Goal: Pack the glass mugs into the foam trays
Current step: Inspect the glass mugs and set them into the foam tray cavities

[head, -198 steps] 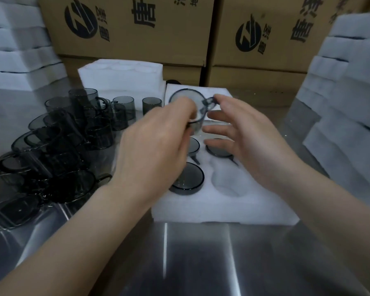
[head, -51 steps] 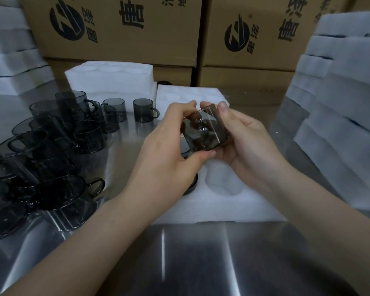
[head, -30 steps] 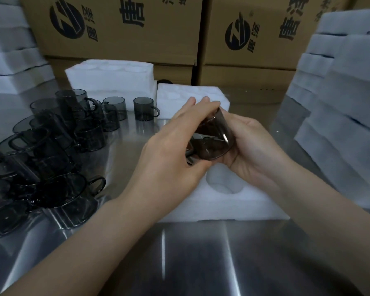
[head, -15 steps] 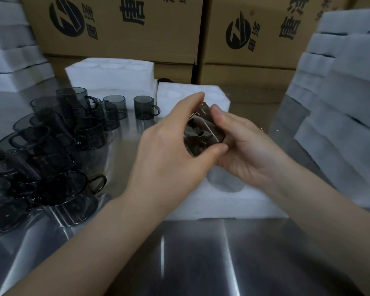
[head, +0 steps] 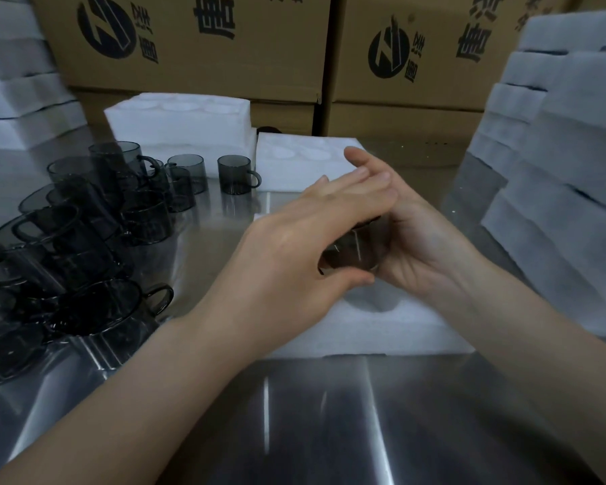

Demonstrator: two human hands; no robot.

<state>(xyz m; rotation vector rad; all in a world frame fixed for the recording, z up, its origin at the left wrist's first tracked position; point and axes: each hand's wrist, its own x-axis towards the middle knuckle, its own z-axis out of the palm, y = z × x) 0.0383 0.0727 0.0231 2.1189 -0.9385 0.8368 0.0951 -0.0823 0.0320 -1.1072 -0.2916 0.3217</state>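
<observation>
Stacked cardboard boxes (head: 203, 43) printed with dark logos close off the background; before them runs a reflective steel table (head: 329, 414), flanked on the right by a tall pile of white foam blocks (head: 557, 176) and on the left by a lower pile (head: 18, 99). The foam tray (head: 382, 330) being filled lies at the centre of the table, one round pocket (head: 371, 302) showing empty at its near edge; a second tray (head: 294, 162) lies behind it and a third (head: 179, 124) further back to the left. A cluster of smoke-grey glass mugs (head: 77, 246) with loop handles crowds the table's left side, with one mug (head: 235, 175) standing upright and apart beside the second tray. Above the central tray both hands enclose a single mug (head: 355, 252): translucent dark grey, cylindrical, tilted, mostly hidden. The left hand (head: 294, 253) arches over it with fingers extended and thumb beneath; the right hand (head: 424, 246) cups it from the far side, palm up. Compared with half a second earlier, the mug sits lower and closer to the empty pocket, and the left fingers cover more of it.
</observation>
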